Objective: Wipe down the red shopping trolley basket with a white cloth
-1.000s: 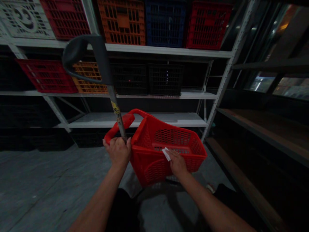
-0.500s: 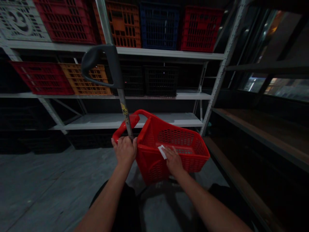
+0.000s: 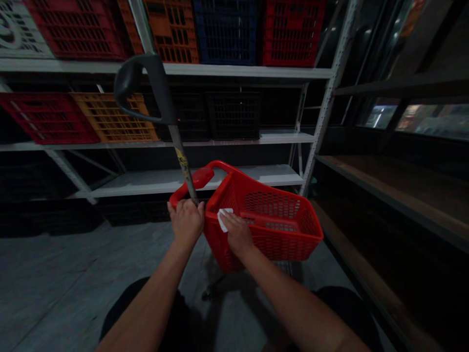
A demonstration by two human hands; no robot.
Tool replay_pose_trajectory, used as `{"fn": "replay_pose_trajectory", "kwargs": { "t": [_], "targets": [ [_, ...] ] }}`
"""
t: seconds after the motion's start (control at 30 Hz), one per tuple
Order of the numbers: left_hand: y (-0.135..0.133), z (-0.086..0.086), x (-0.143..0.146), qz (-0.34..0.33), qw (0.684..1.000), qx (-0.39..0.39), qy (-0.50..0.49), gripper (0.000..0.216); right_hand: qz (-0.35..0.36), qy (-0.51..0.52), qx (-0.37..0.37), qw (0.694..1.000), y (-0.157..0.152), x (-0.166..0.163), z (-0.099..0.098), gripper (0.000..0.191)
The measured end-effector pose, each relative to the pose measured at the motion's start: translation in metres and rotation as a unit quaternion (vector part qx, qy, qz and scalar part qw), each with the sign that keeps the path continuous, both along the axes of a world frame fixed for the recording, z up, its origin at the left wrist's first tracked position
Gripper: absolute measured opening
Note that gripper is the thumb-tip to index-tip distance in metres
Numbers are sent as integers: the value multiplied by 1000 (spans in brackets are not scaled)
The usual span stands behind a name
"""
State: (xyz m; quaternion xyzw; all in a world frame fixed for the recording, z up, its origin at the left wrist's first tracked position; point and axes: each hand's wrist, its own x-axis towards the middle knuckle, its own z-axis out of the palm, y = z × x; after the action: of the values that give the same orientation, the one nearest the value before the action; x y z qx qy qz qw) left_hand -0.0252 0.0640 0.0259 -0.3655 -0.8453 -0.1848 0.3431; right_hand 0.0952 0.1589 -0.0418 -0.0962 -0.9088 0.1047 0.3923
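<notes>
A red plastic shopping cart with perforated sides stands in front of me, its basket reaching to the right. My left hand is closed around the near end of the cart's red handle, beside the foot of a metal pole. That pole rises from the handle and carries a dark grey looped grip. My right hand presses a folded white cloth onto the basket's near rim, close to the handle-side corner. The palm side of both hands is hidden.
Behind the cart a white metal rack holds several plastic crates, among them a blue crate and a yellow crate. Dark shelving runs close along the right. A caster rests on the grey floor.
My right hand has slid left along the basket rim with the white cloth, towards the handle end. My left hand keeps its hold on the handle. The view has shifted slightly.
</notes>
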Motion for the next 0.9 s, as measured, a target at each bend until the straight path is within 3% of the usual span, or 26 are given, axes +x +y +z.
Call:
{"fn": "replay_pose_trajectory", "kwargs": {
  "t": [0.1,0.23,0.3,0.37,0.53,0.63,0.73,0.9],
  "targets": [
    [-3,-3,-8,8,1000,7,2,39,-8,-27,32,999,20,45,-14,53],
    [-7,-7,-24,12,1000,9,6,39,-86,-52,59,993,48,123,-40,57],
    [-7,-8,-30,12,1000,8,0,39,-121,-58,56,989,55,141,-47,60],
    [-6,-8,-34,12,1000,9,-4,39,-138,-51,51,988,54,137,-48,60],
    [-1,-4,-37,11,1000,1,7,41,-103,-34,37,993,37,73,-38,54],
    [0,-4,-42,11,1000,-5,13,43,-106,-45,29,993,38,59,-33,52],
    [0,-5,-49,9,1000,-7,27,45,-144,-53,32,988,54,85,-38,55],
    [3,-6,-53,2,999,-4,32,43,-290,-46,20,956,91,159,-58,60]
  ]
}}
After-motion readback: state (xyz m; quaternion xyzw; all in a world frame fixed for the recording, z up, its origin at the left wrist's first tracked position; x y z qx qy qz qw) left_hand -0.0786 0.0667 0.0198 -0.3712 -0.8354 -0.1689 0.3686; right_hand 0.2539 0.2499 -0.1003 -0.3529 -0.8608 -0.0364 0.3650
